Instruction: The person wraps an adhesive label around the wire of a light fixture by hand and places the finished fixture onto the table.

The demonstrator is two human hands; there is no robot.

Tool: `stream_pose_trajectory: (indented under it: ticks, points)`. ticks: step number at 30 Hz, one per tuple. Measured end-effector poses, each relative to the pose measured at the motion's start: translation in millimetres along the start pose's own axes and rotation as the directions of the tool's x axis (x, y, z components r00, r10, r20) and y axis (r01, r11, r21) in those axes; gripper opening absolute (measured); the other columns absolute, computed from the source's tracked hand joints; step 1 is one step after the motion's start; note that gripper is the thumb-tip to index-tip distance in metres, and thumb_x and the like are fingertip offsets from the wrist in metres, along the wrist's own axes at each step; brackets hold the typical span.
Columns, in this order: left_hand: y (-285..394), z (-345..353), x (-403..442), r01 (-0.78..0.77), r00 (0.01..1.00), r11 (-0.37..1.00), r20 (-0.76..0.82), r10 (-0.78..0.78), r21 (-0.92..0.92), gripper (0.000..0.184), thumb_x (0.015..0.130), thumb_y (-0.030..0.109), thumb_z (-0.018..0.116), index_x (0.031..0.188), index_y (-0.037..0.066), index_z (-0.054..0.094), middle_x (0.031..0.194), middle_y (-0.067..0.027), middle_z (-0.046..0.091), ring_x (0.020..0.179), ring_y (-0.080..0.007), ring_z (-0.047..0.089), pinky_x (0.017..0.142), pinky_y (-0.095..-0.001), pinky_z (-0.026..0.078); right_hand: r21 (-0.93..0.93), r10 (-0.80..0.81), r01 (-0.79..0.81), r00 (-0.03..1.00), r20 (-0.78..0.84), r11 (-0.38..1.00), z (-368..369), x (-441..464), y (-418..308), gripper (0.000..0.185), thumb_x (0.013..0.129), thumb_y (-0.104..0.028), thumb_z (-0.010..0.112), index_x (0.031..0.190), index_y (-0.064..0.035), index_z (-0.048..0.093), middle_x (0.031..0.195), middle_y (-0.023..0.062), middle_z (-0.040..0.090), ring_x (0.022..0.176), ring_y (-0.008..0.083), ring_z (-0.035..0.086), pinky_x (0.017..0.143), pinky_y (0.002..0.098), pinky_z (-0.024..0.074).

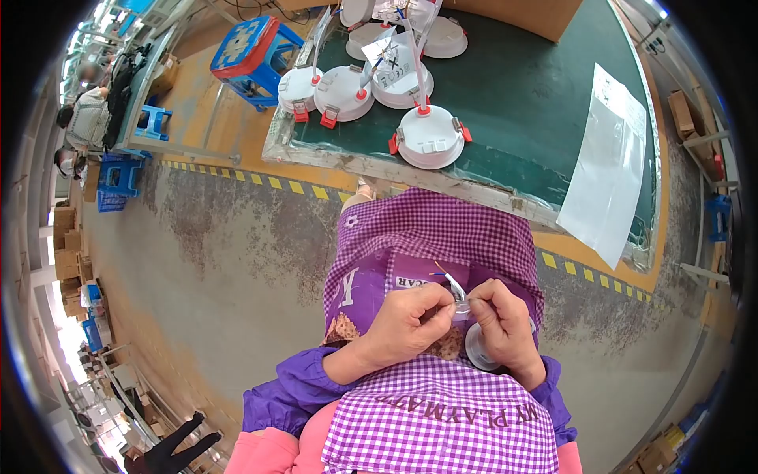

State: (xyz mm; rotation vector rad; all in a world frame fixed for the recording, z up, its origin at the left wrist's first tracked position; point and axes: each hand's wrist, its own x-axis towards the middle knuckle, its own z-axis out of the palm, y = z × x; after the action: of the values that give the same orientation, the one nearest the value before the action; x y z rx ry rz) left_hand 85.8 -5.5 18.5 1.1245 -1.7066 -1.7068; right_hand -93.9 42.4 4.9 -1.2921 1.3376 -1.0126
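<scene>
In front of my lap, my left hand [421, 320] is closed in a pinch with its fingertips against a small clear plastic piece [462, 306]. My right hand [503, 322] pinches the other side of that piece, close to the left fingertips. Just above the fingertips a white cable [453, 284] sticks up, with thin blue and brown wire ends. A pale round object [478, 347] shows partly under my right hand; its kind is unclear. On the green table ahead, a white downlight [430, 138] with red-tipped clips stands nearest to me.
Several more white downlights [344, 93] with cables and labels sit on the green table [521, 95]. A clear plastic bag [606, 170] lies at its right edge. A brown cardboard box [521, 14] is behind. Blue stools [257, 62] and other people [88, 118] are at left.
</scene>
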Motion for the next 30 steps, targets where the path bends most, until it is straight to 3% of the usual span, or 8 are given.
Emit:
stream_pose_trajectory:
  ticks: [2, 5, 11, 13, 15, 17, 22, 30]
  points:
    - [-1, 1, 0, 0.000, 1.000, 1.000, -0.007, 0.000, -0.019, 0.006, 0.084, 0.007, 0.060, 0.084, 0.001, 0.058, 0.067, -0.0045, 0.054, 0.055, -0.0080, 0.049, 0.048, -0.0241, 0.038, 0.012, 0.008, -0.008, 1.000, -0.005, 1.000, -1, -1, 2, 0.005, 0.089, -0.006, 0.056, 0.089, -0.0017, 0.054, 0.074, 0.0054, 0.055, 0.063, 0.0128, 0.051, 0.057, 0.0257, 0.0414]
    - [-2, 1, 0, -0.021, 1.000, 1.000, 0.023, 0.021, 0.000, 0.007, 0.084, 0.007, 0.060, 0.083, 0.000, 0.058, 0.067, -0.0044, 0.054, 0.055, -0.0082, 0.049, 0.048, -0.0242, 0.038, 0.162, 0.243, -0.273, 0.953, 0.184, 0.948, -14, 0, 3, 0.009, 0.093, -0.010, 0.051, 0.090, -0.0019, 0.055, 0.074, 0.0010, 0.057, 0.064, 0.0099, 0.051, 0.057, 0.0245, 0.0410]
    - [-2, 2, 3, -0.076, 0.997, 0.997, 0.014, 0.076, 0.026, 0.005, 0.085, 0.005, 0.060, 0.084, 0.000, 0.058, 0.069, -0.0006, 0.055, 0.058, -0.0037, 0.049, 0.050, -0.0208, 0.039, 0.514, 0.202, -0.278, 0.959, 0.200, 0.811, -15, 0, 22, 0.019, 0.097, -0.015, 0.046, 0.095, 0.0005, 0.057, 0.082, 0.0013, 0.058, 0.075, 0.0084, 0.054, 0.067, 0.0229, 0.0437]
    - [2, 1, 3, -0.051, 0.999, 0.998, 0.009, 0.051, 0.037, 0.005, 0.084, 0.005, 0.060, 0.083, 0.000, 0.059, 0.069, -0.0010, 0.056, 0.057, -0.0043, 0.051, 0.049, -0.0209, 0.040, 0.487, 0.196, -0.231, 0.973, 0.121, 0.843, -16, 1, 11, 0.019, 0.094, -0.016, 0.050, 0.096, 0.0015, 0.057, 0.084, 0.0021, 0.058, 0.078, 0.0093, 0.055, 0.070, 0.0239, 0.0447]
    - [5, 2, 3, -0.043, 0.999, 0.998, -0.001, 0.043, 0.054, 0.005, 0.083, 0.005, 0.061, 0.082, 0.000, 0.059, 0.068, -0.0029, 0.057, 0.057, -0.0070, 0.052, 0.049, -0.0226, 0.041, 0.413, 0.150, -0.139, 0.989, 0.007, 0.900, -11, 0, 1, 0.020, 0.087, -0.017, 0.061, 0.095, 0.0013, 0.057, 0.084, 0.0042, 0.059, 0.079, 0.0123, 0.057, 0.072, 0.0262, 0.0466]
    - [8, 5, 6, -0.057, 0.998, 0.995, -0.015, 0.058, 0.077, 0.006, 0.081, 0.007, 0.061, 0.082, 0.001, 0.059, 0.067, -0.0063, 0.057, 0.056, -0.0117, 0.055, 0.050, -0.0260, 0.042, 0.060, 0.011, -0.011, 1.000, 0.000, 0.998, -11, 5, -14, 0.023, 0.081, -0.016, 0.067, 0.094, 0.0007, 0.057, 0.084, 0.0068, 0.060, 0.076, 0.0153, 0.058, 0.068, 0.0273, 0.0469]
    - [7, 5, 7, -0.098, 0.995, 0.993, -0.009, 0.099, 0.068, 0.005, 0.081, 0.004, 0.061, 0.082, 0.000, 0.059, 0.067, -0.0045, 0.058, 0.057, -0.0091, 0.054, 0.049, -0.0243, 0.042, -0.329, -0.294, 0.273, 0.956, -0.014, 0.904, -6, 14, -13, 0.013, 0.078, -0.009, 0.068, 0.084, -0.0009, 0.059, 0.077, 0.0090, 0.059, 0.066, 0.0222, 0.056, 0.059, 0.0303, 0.0450]
    - [0, 2, 5, -0.094, 0.995, 0.995, 0.015, 0.095, -0.015, 0.004, 0.083, 0.003, 0.058, 0.080, 0.000, 0.058, 0.068, -0.0025, 0.056, 0.058, -0.0074, 0.051, 0.051, -0.0233, 0.039, 0.205, 0.155, -0.142, 0.987, -0.044, 0.968, -4, 3, -9, 0.008, 0.087, -0.006, 0.060, 0.083, -0.0001, 0.057, 0.070, 0.0020, 0.057, 0.061, 0.0086, 0.052, 0.055, 0.0232, 0.0410]
